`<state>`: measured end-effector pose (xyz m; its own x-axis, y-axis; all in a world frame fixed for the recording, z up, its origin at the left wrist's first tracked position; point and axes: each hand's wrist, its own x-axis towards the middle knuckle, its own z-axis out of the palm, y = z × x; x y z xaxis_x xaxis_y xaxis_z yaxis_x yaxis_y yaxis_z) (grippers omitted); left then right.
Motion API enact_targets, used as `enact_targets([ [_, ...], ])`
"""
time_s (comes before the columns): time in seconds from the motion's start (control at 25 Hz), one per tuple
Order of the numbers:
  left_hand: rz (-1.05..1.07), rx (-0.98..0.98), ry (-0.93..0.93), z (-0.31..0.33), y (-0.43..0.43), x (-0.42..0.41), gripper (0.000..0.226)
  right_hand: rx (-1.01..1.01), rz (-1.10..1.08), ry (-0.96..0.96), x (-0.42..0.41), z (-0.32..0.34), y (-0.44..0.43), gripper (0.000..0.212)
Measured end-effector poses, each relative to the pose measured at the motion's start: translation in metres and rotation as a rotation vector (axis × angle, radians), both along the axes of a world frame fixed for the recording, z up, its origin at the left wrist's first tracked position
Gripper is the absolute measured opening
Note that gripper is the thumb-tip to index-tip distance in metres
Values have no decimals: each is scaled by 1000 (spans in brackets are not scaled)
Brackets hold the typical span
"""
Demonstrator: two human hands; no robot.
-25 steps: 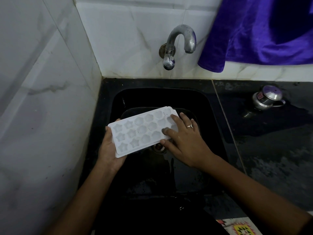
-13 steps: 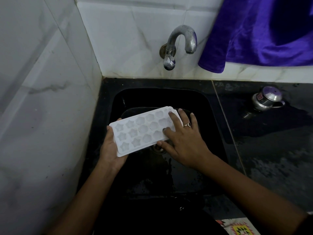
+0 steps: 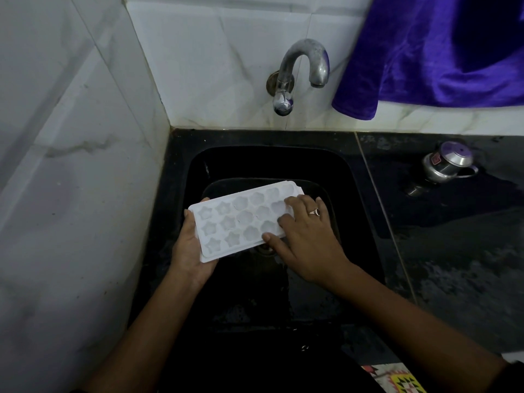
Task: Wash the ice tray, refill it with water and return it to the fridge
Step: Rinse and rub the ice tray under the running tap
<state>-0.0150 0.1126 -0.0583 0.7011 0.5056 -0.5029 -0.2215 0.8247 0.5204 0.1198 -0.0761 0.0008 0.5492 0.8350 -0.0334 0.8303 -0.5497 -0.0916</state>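
White ice tray (image 3: pixel 241 219) | left hand (image 3: pixel 190 251) grips end | right hand (image 3: pixel 306 236) flat atop

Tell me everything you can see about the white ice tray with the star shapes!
The white rectangular plastic ice tray has rounded corners and three rows of moulded cups, with stars at its left end and rounder shapes further right. It faces up, slanted, above the black sink. The left hand grips its left end from beneath. The right hand lays straight fingers on its right end, hiding some cups. Whether the cups hold water cannot be told.
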Motion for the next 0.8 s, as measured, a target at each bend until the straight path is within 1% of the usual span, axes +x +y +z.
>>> enact_targets([
  [0.08,3,-14,5,0,-1,1,52,71,-97,217,-2,1,3,72],
  [0.12,11,-15,4,0,2,0,52,93,-96,276,-1,1,1,71],
  [0.16,16,-9,1,1,5,-1,52,107,-67,290,0,0,-4,70],
  [0.2,14,-8,-3,1,7,-2,51,116,-39,276,2,0,-8,66],
  [0.28,0,-13,-10,2,7,-3,48,106,-23,170,6,2,-11,55],
  [0.36,-7,-9,-6,4,3,-1,47,67,-26,38,7,4,-5,57],
  [0.4,-1,-6,-2,4,1,-1,47,45,-12,22,7,4,-4,60],
  [0.48,14,10,-6,5,4,-2,48,44,37,88,7,3,-7,60],
  [0.56,25,1,-3,6,9,-4,50,108,50,170,10,4,-14,54],
  [0.68,5,-47,-20,6,8,-1,51,264,90,152,5,6,-14,53],
  [0.72,1,-59,-23,7,6,1,51,252,117,130,2,6,-10,54],
  [0.8,-8,-36,-20,8,0,5,50,146,127,81,-4,6,-1,59],
])
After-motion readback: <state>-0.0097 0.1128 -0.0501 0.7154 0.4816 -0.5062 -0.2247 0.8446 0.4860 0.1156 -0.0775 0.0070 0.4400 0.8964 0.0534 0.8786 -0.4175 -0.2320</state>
